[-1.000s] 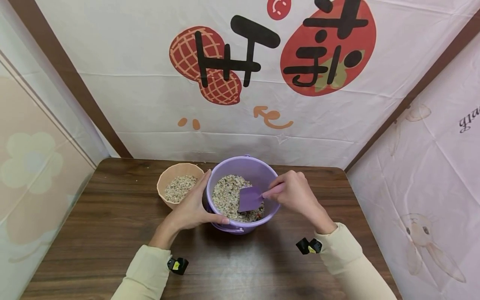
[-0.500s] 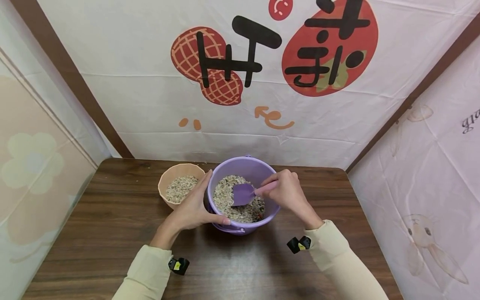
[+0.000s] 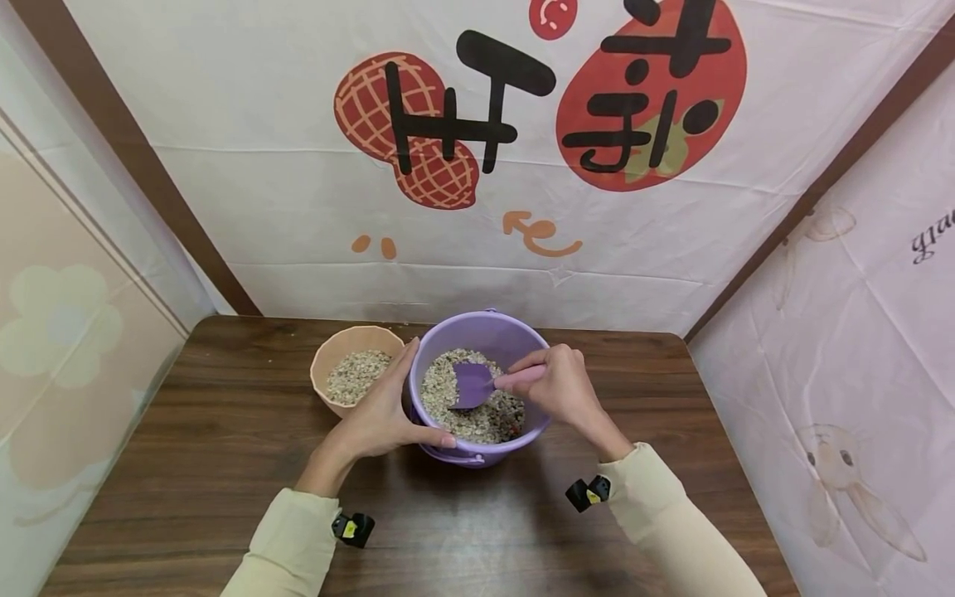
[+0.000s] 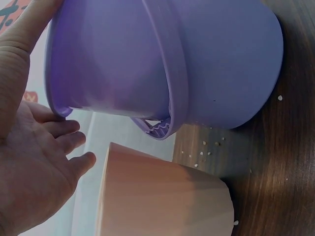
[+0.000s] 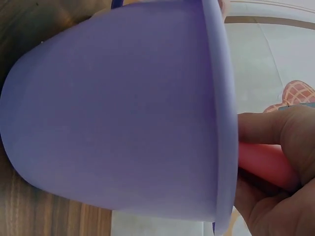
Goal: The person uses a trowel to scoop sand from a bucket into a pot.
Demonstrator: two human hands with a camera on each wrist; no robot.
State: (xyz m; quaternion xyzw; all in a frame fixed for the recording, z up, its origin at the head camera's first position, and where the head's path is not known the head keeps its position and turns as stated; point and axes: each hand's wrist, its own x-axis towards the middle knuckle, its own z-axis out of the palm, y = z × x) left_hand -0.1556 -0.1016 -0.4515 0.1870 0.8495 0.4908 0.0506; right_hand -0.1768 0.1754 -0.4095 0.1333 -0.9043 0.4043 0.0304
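A purple bucket (image 3: 533, 332) stands upright on the table, partly filled with pale, speckled grains (image 3: 481, 427). My left hand (image 3: 380, 419) rests on its left side, thumb along the near rim and fingers spread along the far-left rim. In the left wrist view, the lower fingers (image 4: 69, 140) are loosely bent off the wall. Inside the bucket, my right hand (image 3: 563, 385) grips the pink handle (image 3: 522, 377) of a toy shovel with a flat purple blade (image 3: 472, 385), which lies on the grains. Seen from the right wrist, the bucket wall hides the blade.
A peach bowl (image 3: 322, 373) holding similar grains stands left of the bucket, partly behind my left hand. A few stray grains (image 4: 202, 155) lie on the wooden table (image 3: 224, 439) between them. The bucket's handle (image 4: 172, 64) hangs down its side. A printed cloth (image 3: 298, 282) backs the table.
My right hand has moved left with the shovel, carrying the blade from the bucket's right side over the middle of the grains. The left hand keeps its place on the rim.
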